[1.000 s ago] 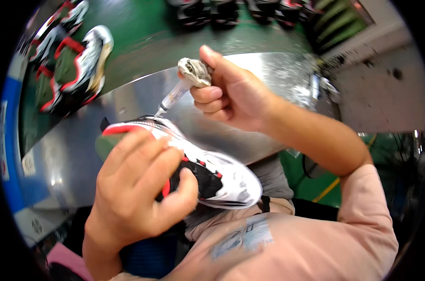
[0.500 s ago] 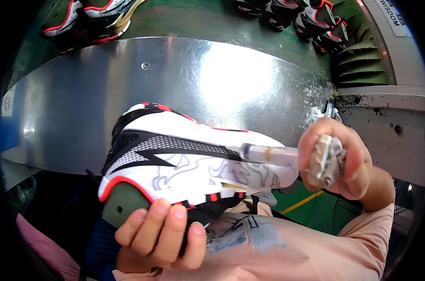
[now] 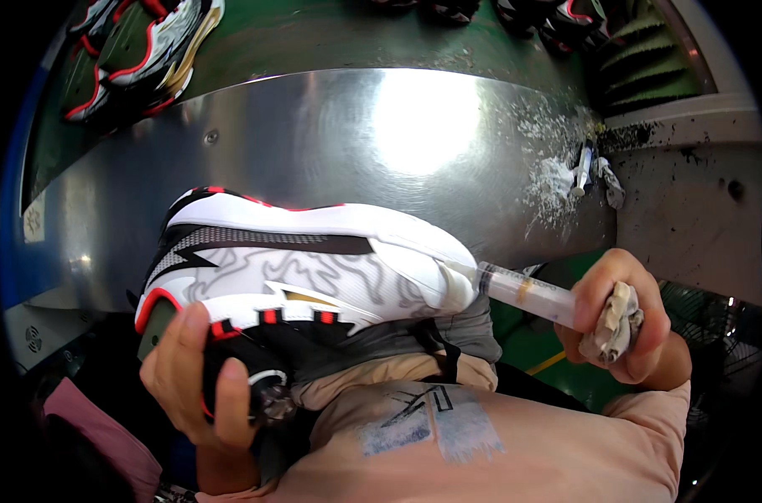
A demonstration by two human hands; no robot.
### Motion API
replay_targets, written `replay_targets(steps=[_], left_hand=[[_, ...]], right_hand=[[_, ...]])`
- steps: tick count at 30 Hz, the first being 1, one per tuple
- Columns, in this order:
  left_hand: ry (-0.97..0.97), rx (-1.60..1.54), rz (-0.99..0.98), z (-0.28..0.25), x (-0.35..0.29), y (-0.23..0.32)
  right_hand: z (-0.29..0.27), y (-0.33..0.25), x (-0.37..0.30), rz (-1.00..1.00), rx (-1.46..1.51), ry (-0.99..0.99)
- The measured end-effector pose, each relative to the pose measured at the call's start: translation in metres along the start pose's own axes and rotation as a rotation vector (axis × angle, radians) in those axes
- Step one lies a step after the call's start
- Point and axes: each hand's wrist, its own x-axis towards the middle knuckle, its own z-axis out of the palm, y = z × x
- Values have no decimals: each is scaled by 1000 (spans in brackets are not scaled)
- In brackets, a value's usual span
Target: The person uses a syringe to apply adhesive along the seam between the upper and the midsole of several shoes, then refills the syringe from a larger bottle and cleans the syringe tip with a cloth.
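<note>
A white, black and red sports shoe [image 3: 314,272] is held on its side in front of me, its sole edge turned away and its toe to the right. My left hand [image 3: 196,377] grips it around the collar and tongue at the heel end. In my right hand [image 3: 628,314] is a clear plastic syringe [image 3: 527,293], its tip at the seam between sole and upper near the toe. That same hand also clutches a crumpled, soiled rag [image 3: 616,325]. Whether the tip touches the shoe is hard to tell.
A shiny metal worktop [image 3: 280,151] lies beyond the shoe. On its right end are a second syringe [image 3: 583,170] and white residue [image 3: 553,178]. A green belt [image 3: 314,42] behind carries more shoes [image 3: 158,50] at left and right. A grey machine housing [image 3: 691,193] stands at right.
The shoe has moved left and its sole edge has turned more toward the worktop. The syringe tip has shifted from the shoe's midsection to the toe. My right hand is slightly lower.
</note>
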Motion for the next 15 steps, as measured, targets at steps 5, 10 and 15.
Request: replay_targets(steps=[5,10,15], left_hand=[[-111,38,94,-17,29,-15],[-199,-30,287,-18,88,-34],[-362,9,465,0,140,-60]], right_hand=[[-1,33,2,-95,221,85],[4,63,11,-125,546,137],[16,78,32,-163,549,290]])
